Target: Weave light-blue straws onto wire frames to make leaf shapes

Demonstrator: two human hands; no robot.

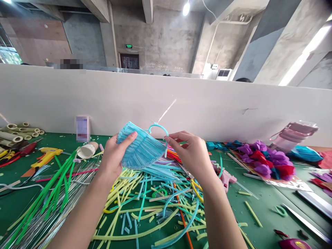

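Note:
My left hand [112, 155] is closed on a light-blue fan-shaped piece [144, 148] made of rows of fuzzy pipe cleaners, the thumb lying across its front. A blue pipe cleaner [160, 126] arches above the upper right edge of the fan. Its right end is pinched between the thumb and fingers of my right hand [190, 148], close to the fan's right corner. Below both hands lie many loose blue pipe cleaners [163, 173] and yellow pipe cleaners [128, 181]. How the arched strip joins the fan is hard to make out.
Scissors [190, 174] lie under my right hand, beside a pink glue gun [227, 178]. At left are green pipe cleaners [61, 180], a yellow glue gun [46, 157] and a phone [82, 128]. A pink bottle [294, 135] stands at right, before a white partition [207, 110].

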